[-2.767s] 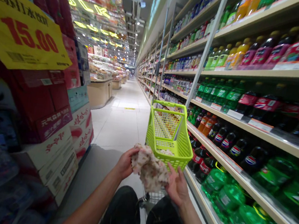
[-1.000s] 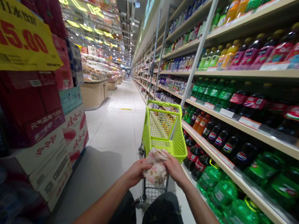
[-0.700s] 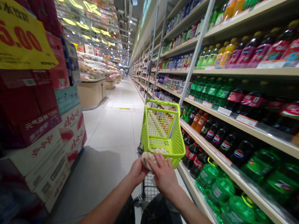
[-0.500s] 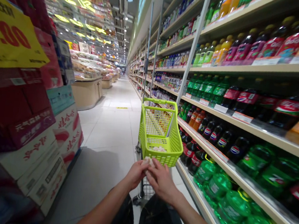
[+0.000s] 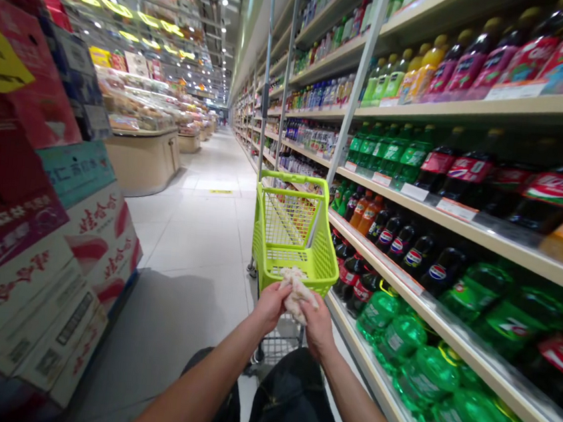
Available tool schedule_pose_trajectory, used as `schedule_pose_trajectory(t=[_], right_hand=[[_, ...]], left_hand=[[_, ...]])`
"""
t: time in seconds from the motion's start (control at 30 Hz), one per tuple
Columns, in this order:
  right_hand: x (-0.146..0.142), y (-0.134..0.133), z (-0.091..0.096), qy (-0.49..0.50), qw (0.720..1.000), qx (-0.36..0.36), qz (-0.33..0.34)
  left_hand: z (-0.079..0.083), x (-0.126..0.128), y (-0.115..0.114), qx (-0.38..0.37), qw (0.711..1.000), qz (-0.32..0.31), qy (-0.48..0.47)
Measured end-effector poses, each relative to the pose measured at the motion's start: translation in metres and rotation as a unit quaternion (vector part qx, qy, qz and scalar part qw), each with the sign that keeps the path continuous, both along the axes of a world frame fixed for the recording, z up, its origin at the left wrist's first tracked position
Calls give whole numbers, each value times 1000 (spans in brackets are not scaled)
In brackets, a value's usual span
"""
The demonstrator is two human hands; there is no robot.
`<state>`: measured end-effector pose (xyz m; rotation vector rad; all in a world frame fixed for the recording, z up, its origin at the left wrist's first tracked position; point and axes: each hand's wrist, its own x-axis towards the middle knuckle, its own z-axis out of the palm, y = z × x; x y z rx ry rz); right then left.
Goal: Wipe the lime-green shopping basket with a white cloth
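Note:
A crumpled white cloth with pinkish specks (image 5: pixel 295 294) is bunched between both my hands, just in front of the near rim of a lime-green shopping cart (image 5: pixel 292 239). My left hand (image 5: pixel 270 306) grips the cloth from the left with fingers closed. My right hand (image 5: pixel 318 324) pinches it from the right and below. The cloth rests against the cart's near edge. My dark trousers show below.
Shelves (image 5: pixel 460 230) on the right hold soda bottles: dark cola, green and orange drinks. Stacked red and white cartons (image 5: pixel 45 260) with a yellow price sign stand on the left. The tiled aisle (image 5: pixel 199 229) runs ahead to display counters (image 5: pixel 139 156).
The cloth, held open and large earlier, has been gathered into a small bundle between both hands. The view has shifted forward and left; the cart now sits nearer the centre.

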<state>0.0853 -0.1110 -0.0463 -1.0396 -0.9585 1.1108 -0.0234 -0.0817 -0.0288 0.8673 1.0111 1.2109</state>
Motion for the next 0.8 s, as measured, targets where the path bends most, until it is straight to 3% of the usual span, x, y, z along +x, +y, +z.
schedule_pose_trajectory(t=[0.07,0.13,0.2,0.27,0.33,0.4,0.47,0.57,0.63,0.7,0.8], right_hand=[[23,16,3,-103,988,34,-107],[49,33,3,-262,938,91,-210],[63,47,-4,-431,861,137,-232],[55,55,-19,-550,795,162,-195],[31,57,-37,-613,751,195,-149],[6,57,-51,-639,719,246,-119],[1,58,-56,-652,694,292,-90],[41,62,-51,-664,672,322,-57],[77,65,-43,-670,676,293,-87],[93,64,-38,-670,689,247,-124],[63,59,-38,-662,709,212,-119]], left_hand=[[-1,-5,6,58,991,40,114],[-3,-18,12,157,935,63,312],[-8,-32,16,241,816,26,525],[-15,-42,18,263,693,-32,670],[-20,-46,18,261,631,-66,728],[-22,-48,18,263,606,-78,747],[-20,-51,18,270,598,-86,749],[-18,-54,17,272,597,-87,750],[-17,-55,16,268,600,-83,749],[-17,-53,15,261,605,-81,748],[-15,-51,14,248,612,-93,745]])
